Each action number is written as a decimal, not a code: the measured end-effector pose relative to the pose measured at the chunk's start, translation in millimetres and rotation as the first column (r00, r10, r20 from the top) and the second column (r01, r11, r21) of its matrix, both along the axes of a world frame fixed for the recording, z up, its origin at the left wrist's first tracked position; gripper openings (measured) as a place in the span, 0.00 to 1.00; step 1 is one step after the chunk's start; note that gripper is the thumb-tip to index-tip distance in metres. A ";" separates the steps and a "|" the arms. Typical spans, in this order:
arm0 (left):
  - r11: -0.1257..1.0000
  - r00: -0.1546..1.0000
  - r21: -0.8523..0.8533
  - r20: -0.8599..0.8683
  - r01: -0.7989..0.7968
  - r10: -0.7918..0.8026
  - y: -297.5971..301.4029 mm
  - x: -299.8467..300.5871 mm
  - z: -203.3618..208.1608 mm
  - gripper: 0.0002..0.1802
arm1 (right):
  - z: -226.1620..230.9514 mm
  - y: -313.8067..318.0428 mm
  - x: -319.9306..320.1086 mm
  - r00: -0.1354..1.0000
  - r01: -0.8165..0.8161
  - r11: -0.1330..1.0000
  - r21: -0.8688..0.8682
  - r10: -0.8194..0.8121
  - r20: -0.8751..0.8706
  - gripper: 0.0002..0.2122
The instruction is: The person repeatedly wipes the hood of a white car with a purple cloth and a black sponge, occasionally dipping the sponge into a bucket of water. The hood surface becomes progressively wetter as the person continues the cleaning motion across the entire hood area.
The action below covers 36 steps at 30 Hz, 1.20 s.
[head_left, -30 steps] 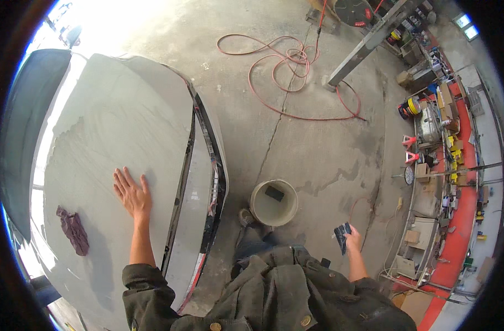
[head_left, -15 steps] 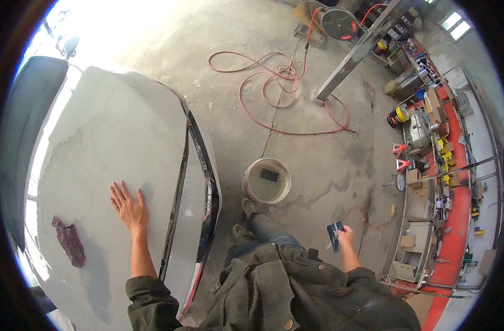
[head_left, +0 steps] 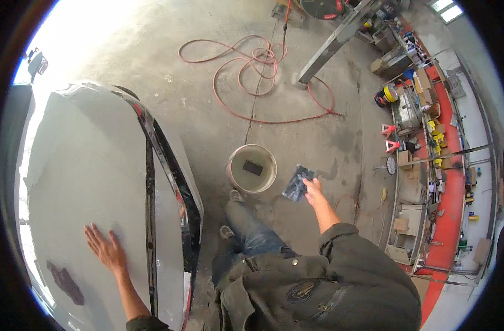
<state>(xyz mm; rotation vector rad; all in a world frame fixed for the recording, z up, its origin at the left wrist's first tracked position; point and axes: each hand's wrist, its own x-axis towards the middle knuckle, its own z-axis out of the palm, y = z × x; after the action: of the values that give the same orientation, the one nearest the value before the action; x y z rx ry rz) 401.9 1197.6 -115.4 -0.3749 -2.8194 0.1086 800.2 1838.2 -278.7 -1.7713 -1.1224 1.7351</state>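
Observation:
My left hand (head_left: 107, 251) rests palm down, fingers spread, on the wide matte grey panel (head_left: 92, 160) of a car. Close by, a crumpled dark purple cloth (head_left: 65, 283) lies on the same panel. In my right hand (head_left: 313, 190) is a dark, wet-looking sheet of sandpaper (head_left: 298, 182), gripped at its edge and held in the air to the right of a bucket. The round white bucket (head_left: 230, 175) stands on the floor in front of my feet. It holds cloudy water, with a dark rectangular block (head_left: 253, 167) in it.
A red hose (head_left: 224, 91) lies in loops on the concrete floor beyond the bucket, near a metal post (head_left: 329, 47). Along the right runs a red-topped workbench (head_left: 454, 204) crowded with boxes, cans and tools. Red jack stands (head_left: 392, 145) stand beside it.
My right hand has swung left and forward with the sandpaper, nearer the bucket. My left hand has slid back along the panel toward the cloth. The view has shifted.

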 end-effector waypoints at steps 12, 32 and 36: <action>0.964 0.955 0.213 0.281 -0.156 0.092 -60.9 11.5 12.4 0.43 | -276.2 18.6 -141.0 0.955 -0.283 0.909 -0.307 0.297 0.000 0.18; 0.883 0.882 0.194 0.307 -0.427 0.358 -30.6 -52.8 12.7 0.45 | -604.0 37.2 -182.4 -0.010 -0.992 0.076 -0.104 0.757 0.653 0.31; 0.877 0.894 0.249 0.298 -0.410 0.334 -44.6 -45.6 4.2 0.45 | -588.9 62.4 -187.6 0.248 -0.961 0.267 0.069 0.731 0.635 0.30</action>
<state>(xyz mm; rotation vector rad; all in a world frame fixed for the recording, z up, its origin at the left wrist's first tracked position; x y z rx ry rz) 356.2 1153.0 -111.2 0.2539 -3.0494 -0.3161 612.6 1900.5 -867.6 -1.2595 -2.9741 1.1664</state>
